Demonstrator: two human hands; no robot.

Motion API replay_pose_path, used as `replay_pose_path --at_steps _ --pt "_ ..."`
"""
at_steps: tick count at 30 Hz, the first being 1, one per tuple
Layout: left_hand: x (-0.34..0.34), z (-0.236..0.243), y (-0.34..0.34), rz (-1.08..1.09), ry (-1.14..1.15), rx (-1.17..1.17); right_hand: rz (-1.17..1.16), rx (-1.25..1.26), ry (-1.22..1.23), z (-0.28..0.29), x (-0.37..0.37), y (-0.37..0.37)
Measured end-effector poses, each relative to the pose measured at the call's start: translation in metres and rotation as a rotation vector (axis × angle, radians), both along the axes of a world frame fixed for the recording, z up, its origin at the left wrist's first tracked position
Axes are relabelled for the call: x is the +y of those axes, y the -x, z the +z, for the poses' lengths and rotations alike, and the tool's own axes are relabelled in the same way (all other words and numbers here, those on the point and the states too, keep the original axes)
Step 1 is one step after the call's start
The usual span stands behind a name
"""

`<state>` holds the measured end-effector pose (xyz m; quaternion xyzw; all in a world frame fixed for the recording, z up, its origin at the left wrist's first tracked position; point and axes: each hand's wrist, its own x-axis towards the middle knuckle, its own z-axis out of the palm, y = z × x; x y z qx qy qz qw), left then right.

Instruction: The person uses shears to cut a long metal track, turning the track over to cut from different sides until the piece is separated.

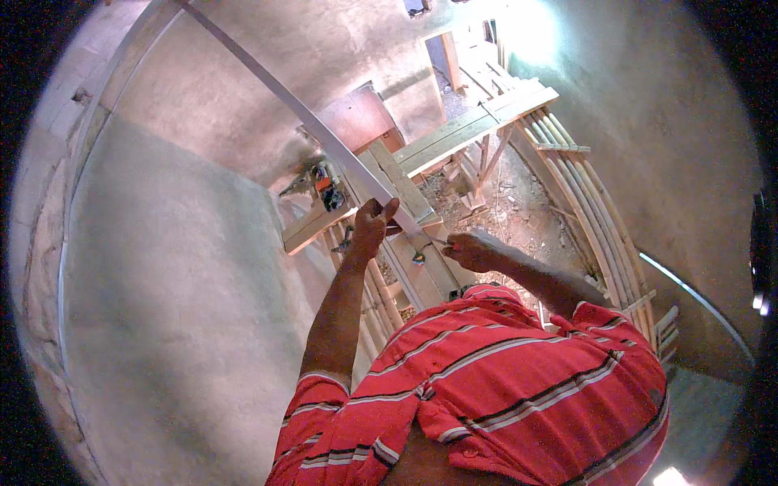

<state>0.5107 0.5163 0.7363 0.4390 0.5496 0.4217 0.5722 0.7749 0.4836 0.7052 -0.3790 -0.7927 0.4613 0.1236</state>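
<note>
My left hand [374, 225] grips a long pale strip [324, 138], which runs from near the centre up to the top left. My right hand [471, 251] is closed on a thin tool [438, 240] pointing left toward the strip's lower end; I cannot make out exactly what kind it is. Below that end, a small yellow-and-dark object [418, 258], perhaps a tape measure, sits on a wooden plank [438, 271]. A dark item [344, 240] lies just left of my left hand, partly hidden.
A wooden platform [466, 130] crosses toward the upper right, above a rubble-strewn floor [519, 211]. Dark and orange tools [328, 190] lie on boards at centre left. A bamboo ladder-like bundle [592, 202] leans at right. Plastered walls [162, 267] surround me, with a doorway [446, 69] at the back.
</note>
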Motion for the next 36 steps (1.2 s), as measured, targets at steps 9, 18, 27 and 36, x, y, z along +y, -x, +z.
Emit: replay_pose_path --at_steps 9,18,27,36 --pt "0.007 0.028 -0.031 0.0 0.005 0.041 -0.376 0.285 0.713 -0.013 -0.034 0.011" --pt "0.017 0.031 -0.049 -0.026 -0.092 0.006 -0.542 0.492 0.736 0.01 -0.042 0.017" --pt "0.011 0.045 -0.062 -0.059 -0.119 -0.055 -0.597 0.523 0.687 0.001 -0.048 0.018" --pt "0.009 0.044 -0.058 -0.042 -0.099 -0.074 -0.603 0.615 0.802 0.01 -0.052 0.019"
